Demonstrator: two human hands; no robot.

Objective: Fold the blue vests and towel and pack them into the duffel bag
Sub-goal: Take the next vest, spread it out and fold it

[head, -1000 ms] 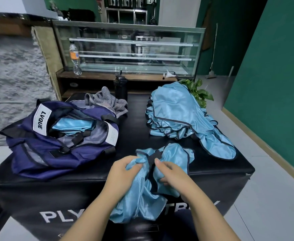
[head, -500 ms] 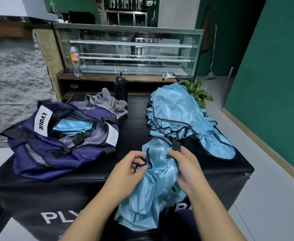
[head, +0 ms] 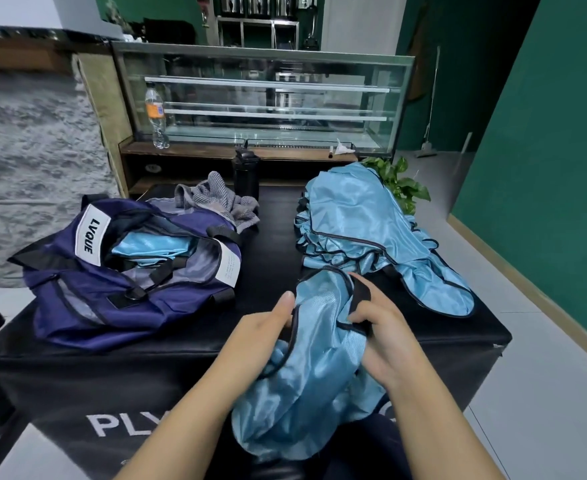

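Note:
A light blue vest [head: 316, 368] with black trim hangs over the front edge of the black box [head: 188, 341]. My left hand [head: 261, 336] grips its left edge. My right hand [head: 382, 334] pinches its black-trimmed strap on the right. A heap of more blue vests [head: 365, 233] lies at the right of the box top. The navy duffel bag [head: 122, 268] lies open at the left, with a folded blue vest [head: 153, 245] inside. A grey striped towel [head: 216, 199] lies crumpled behind the bag.
A black bottle [head: 246, 174] stands at the back of the box. Behind it runs a wooden counter with a glass display case [head: 264, 98] and a plastic water bottle [head: 156, 116]. A green plant [head: 399, 181] sits beyond the vest heap. Tiled floor lies to the right.
Both hands have shifted their grip along the vest and lifted its upper edge; the crumpled vest has opened out and now hangs longer over the box front.

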